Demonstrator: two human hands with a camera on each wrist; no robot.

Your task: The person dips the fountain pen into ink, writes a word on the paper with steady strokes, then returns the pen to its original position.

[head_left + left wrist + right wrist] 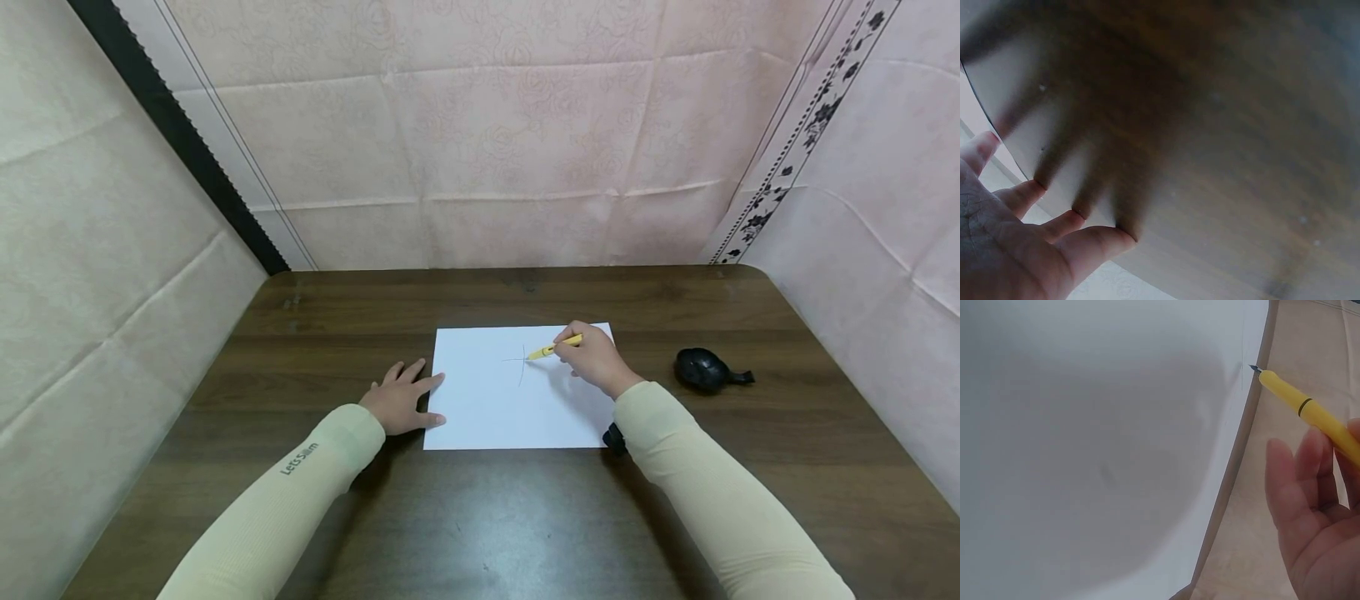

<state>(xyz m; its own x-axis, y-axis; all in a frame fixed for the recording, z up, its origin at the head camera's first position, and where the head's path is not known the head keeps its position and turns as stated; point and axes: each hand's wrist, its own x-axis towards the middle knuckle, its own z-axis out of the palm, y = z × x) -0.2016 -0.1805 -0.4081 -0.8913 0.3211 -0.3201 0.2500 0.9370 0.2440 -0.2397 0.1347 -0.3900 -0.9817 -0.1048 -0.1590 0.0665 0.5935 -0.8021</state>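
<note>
A white sheet of paper (480, 408) lies on the brown wooden table, with thin crossed lines drawn on its upper middle. My right hand (592, 358) pinches a yellow fountain pen (553, 348), whose tip is close to where the lines cross. In the right wrist view, the dark pointed nib of the pen (1310, 412) is visible; whether it touches the paper (1116, 462) I cannot tell. Fingers spread, my left hand (401, 404) rests at the paper's left edge, thumb and index fingertip on the sheet. Its spread fingers (1100, 244) also show in the left wrist view.
A rounded black object (703, 371) with a short neck lies on the table (480, 533) to the right of the paper. Pale patterned cloth (517, 142) hangs behind the table and along both sides. A small black item (614, 439) shows beneath the right wrist.
</note>
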